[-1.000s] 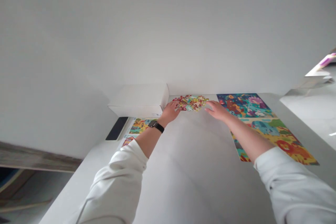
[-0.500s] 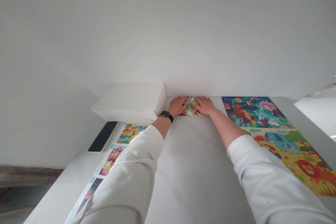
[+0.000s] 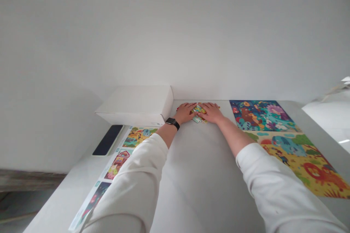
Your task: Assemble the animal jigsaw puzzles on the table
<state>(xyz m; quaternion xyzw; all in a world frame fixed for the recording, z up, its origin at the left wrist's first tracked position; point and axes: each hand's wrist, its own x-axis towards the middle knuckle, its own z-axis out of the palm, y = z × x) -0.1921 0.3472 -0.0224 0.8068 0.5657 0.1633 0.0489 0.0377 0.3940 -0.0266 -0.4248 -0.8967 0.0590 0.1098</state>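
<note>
A small heap of colourful loose puzzle pieces (image 3: 198, 110) lies at the far edge of the white table (image 3: 197, 174), against the wall. My left hand (image 3: 185, 112) rests flat on the left side of the heap, fingers stretched over the pieces. On the heap's right side lies my right hand (image 3: 211, 112), its fingers likewise extended and pressing down. The two hands nearly meet over the pile, hiding most of it. I wear a black watch (image 3: 172, 122) on my left wrist and white sleeves.
A white box (image 3: 136, 105) stands left of the heap by the wall. A dark phone (image 3: 107, 145) and a printed picture sheet (image 3: 117, 160) lie along the left edge. Two finished colourful puzzles (image 3: 276, 131) cover the table's right side.
Both hands have closed in from either side onto the heap, gathering the spread pieces into a tighter pile. The camera has tilted slightly, shifting the view.
</note>
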